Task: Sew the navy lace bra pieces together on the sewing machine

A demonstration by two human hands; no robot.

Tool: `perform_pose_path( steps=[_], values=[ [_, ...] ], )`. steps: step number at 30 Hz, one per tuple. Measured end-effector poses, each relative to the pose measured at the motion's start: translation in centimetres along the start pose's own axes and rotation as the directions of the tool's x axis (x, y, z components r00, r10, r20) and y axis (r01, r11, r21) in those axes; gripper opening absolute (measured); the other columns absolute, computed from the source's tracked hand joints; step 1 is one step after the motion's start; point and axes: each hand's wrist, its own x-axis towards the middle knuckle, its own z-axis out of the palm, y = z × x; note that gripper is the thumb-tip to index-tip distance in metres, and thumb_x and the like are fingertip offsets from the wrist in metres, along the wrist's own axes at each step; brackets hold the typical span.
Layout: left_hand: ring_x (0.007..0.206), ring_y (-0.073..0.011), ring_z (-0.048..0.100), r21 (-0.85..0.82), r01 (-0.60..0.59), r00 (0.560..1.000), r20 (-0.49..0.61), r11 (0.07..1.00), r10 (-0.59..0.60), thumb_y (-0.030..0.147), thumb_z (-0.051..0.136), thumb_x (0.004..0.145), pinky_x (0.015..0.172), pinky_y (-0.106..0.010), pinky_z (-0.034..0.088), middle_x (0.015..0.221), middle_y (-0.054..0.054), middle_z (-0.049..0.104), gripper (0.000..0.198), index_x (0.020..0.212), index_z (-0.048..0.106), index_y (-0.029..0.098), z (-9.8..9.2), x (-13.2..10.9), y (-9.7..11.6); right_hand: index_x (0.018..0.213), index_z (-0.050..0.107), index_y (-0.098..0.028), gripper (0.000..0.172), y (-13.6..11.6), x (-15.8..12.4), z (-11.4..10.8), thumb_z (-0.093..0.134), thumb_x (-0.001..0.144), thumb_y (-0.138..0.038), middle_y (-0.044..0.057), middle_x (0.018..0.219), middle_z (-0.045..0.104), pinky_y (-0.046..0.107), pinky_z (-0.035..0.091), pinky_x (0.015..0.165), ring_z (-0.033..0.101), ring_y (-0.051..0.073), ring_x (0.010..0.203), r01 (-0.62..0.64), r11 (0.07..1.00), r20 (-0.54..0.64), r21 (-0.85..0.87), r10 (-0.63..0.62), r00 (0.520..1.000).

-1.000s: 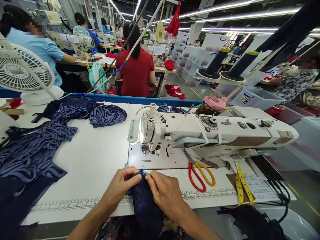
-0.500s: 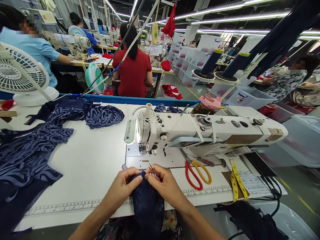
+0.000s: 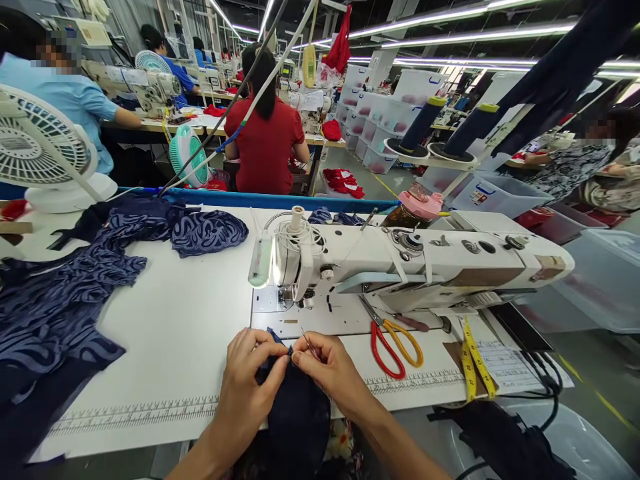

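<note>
A dark navy fabric piece [image 3: 299, 420] hangs over the table's front edge towards my lap, its top edge gathered between my hands. My left hand [image 3: 253, 377] pinches that edge between thumb and forefinger, the other fingers curled behind. Close beside it, my right hand [image 3: 327, 370] grips the same edge by its fingertips. A slim pointed metal tool [image 3: 309, 342] juts up from the right hand's fingers; most of it is hidden, so its kind is unclear. Both hands are just in front of the sewing machine [image 3: 400, 257], below its needle area.
Scissors [image 3: 395, 343] with red and yellow handles lie right of my hands. Further right are a yellow tape measure [image 3: 470, 360] and a paper sheet [image 3: 513, 367]. Patterned navy fabric [image 3: 65, 300] covers the table's left side. A pink-lidded bottle [image 3: 420, 203] stands behind the machine.
My left hand has turned more upright, its fingers now raised over the fabric's edge. The pinched spot has shifted slightly right and down. The right hand stays nearly in place.
</note>
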Motion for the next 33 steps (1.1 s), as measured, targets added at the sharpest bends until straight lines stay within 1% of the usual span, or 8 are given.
perform_pose_path(
  steps=[5,11,14,16,21,24,28,33],
  values=[
    [0.087,-0.0198,0.055,-0.109,0.193,0.972,0.16,0.975,-0.174,0.021,0.05,0.088,0.08,-0.034,0.043,0.087,-0.002,0.057,0.012,0.079,0.058,0.023,0.0,0.2,0.1,0.072,0.054,-0.018,0.02,-0.3,-0.1,0.0,0.059,0.085,-0.032,-0.006,0.064,0.035,0.023,0.023,0.054,0.027,0.009,0.059,0.016,0.997,0.008,-0.08,-0.015,1.0],
    [0.086,-0.0196,0.053,-0.168,0.341,0.936,0.15,0.925,-0.318,0.023,0.047,0.088,0.07,-0.029,0.042,0.086,-0.002,0.053,0.014,0.075,0.051,0.022,0.5,0.1,0.4,0.071,0.051,-0.018,0.016,-0.1,0.0,0.0,0.055,0.085,-0.027,-0.005,0.065,0.038,0.022,0.026,0.053,0.029,0.009,0.059,0.027,0.99,-0.006,-0.136,-0.028,1.0],
    [0.081,-0.0181,0.053,-0.233,0.381,0.919,0.198,0.895,-0.34,0.023,0.046,0.087,0.068,-0.028,0.043,0.084,-0.001,0.052,0.015,0.072,0.049,0.022,0.8,0.0,0.2,0.071,0.051,-0.018,0.016,0.1,0.1,0.0,0.054,0.084,-0.026,-0.005,0.065,0.039,0.022,0.026,0.053,0.03,0.009,0.059,0.035,0.988,-0.016,-0.148,-0.038,0.999],
    [0.08,-0.0182,0.053,-0.212,0.355,0.93,0.177,0.91,-0.322,0.021,0.046,0.086,0.069,-0.029,0.043,0.082,-0.001,0.053,0.015,0.072,0.049,0.022,1.0,0.0,0.0,0.07,0.052,-0.018,0.016,0.2,0.1,0.0,0.054,0.084,-0.026,-0.005,0.065,0.039,0.022,0.027,0.053,0.03,0.009,0.059,0.041,0.985,-0.038,-0.169,-0.048,0.998],
    [0.082,-0.0201,0.05,0.038,0.132,0.99,-0.06,0.991,-0.129,0.015,0.047,0.085,0.077,-0.034,0.039,0.081,-0.001,0.053,0.012,0.075,0.05,0.022,1.3,-0.4,-0.1,0.069,0.052,-0.019,0.016,0.5,0.1,0.1,0.057,0.082,-0.028,-0.006,0.064,0.038,0.022,0.027,0.054,0.031,0.01,0.059,0.032,0.985,-0.067,-0.17,-0.043,0.997],
    [0.084,-0.0204,0.05,0.077,0.067,0.994,-0.095,0.995,-0.059,0.015,0.046,0.088,0.08,-0.035,0.039,0.084,-0.002,0.052,0.013,0.079,0.051,0.022,1.3,-0.4,0.0,0.071,0.052,-0.018,0.02,0.8,0.1,0.1,0.057,0.085,-0.031,-0.006,0.065,0.037,0.022,0.027,0.055,0.03,0.01,0.061,0.031,0.992,-0.067,-0.121,-0.039,0.997],
    [0.088,-0.0195,0.054,-0.112,0.161,0.983,0.105,0.981,-0.149,0.021,0.041,0.095,0.078,-0.032,0.042,0.091,-0.003,0.055,0.013,0.085,0.05,0.023,0.9,-0.3,-0.1,0.075,0.052,-0.018,0.024,1.1,0.3,-0.1,0.055,0.09,-0.037,-0.005,0.069,0.037,0.023,0.028,0.057,0.029,0.01,0.063,0.038,0.997,-0.059,-0.072,-0.042,0.997],
    [0.084,-0.0183,0.056,-0.287,0.414,0.892,0.318,0.864,-0.322,0.035,0.037,0.098,0.07,-0.027,0.044,0.093,-0.003,0.06,0.02,0.088,0.051,0.023,0.7,-0.2,-0.2,0.093,0.054,-0.02,0.02,1.0,-0.5,-0.3,0.056,0.09,-0.039,-0.006,0.068,0.038,0.021,0.031,0.055,0.035,0.01,0.06,0.068,0.97,-0.114,-0.233,-0.097,0.989]
  ],
)
